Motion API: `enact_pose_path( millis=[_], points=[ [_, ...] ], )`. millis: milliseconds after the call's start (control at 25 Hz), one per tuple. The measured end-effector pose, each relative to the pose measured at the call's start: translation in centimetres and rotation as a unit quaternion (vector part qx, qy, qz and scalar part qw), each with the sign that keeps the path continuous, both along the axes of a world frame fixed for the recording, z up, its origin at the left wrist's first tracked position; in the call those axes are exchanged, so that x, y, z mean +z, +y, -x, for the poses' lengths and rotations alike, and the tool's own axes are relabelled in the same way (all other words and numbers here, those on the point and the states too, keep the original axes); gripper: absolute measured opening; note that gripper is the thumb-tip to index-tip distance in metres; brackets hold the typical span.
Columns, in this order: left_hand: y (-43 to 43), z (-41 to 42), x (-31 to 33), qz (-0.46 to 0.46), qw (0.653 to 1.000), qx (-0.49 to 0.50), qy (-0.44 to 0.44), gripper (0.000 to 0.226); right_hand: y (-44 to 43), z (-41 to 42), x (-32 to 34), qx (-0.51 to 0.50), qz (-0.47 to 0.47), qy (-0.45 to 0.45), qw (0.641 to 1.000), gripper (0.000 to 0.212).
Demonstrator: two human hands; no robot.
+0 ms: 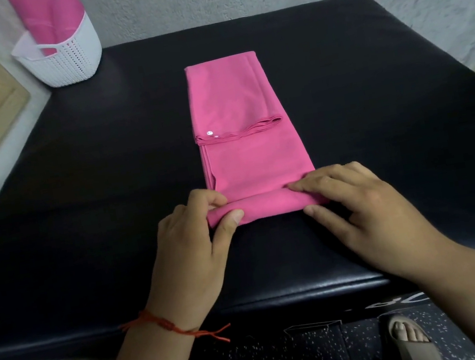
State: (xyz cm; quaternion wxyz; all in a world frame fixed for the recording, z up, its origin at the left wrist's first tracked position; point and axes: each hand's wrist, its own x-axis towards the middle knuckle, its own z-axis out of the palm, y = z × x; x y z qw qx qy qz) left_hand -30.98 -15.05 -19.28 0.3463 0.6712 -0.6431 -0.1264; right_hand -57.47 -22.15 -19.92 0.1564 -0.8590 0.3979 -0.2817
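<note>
On my feed a pink cloth point(251, 159) lies folded into a long narrow strip in the middle of the black padded table point(104, 169), running straight away from the person. A second folded layer covers its far half and ends in a stacked hem with a small white snap point(208, 133) near the left corner. The near end of the strip is turned up into a tight roll point(268, 204) lying crosswise, and both hands are on it. The left hand point(191, 249) pinches the roll's left end, thumb on the near side and curled fingers over the top. The right hand point(368, 209) clamps the right end, its fingers laid over the top along the crease and its thumb against the near side. I see a red thread bracelet point(165, 323) on the left wrist. At the table's far left corner stands a white perforated basket point(71, 60) holding pink rolled cloths point(49, 19). Below the table edge, a foot in a grey sandal point(414, 344) rests on the speckled floor.
</note>
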Motion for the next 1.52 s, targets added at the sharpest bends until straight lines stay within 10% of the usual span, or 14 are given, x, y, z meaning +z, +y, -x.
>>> enact_pose_path(
  millis=[320, 600, 1520],
  points=[
    [0.4, 0.4, 0.0, 0.098, 0.993, 0.011, -0.065, 0.007, 0.4, -0.2, 0.3, -0.029, -0.015, -0.008, 0.999, 0.033],
    [1.3, -1.4, 0.0, 0.086, 0.983, -0.087, -0.136, 0.039, 0.4, -0.3, 0.3, -0.047, -0.028, -0.009, 0.998, 0.032],
    [-0.1, -0.7, 0.4, 0.018, 0.999, 0.034, 0.02, 0.014, 0.2, -0.3, 1.2, -0.061, -0.105, -0.072, 0.99, 0.017]
  ],
)
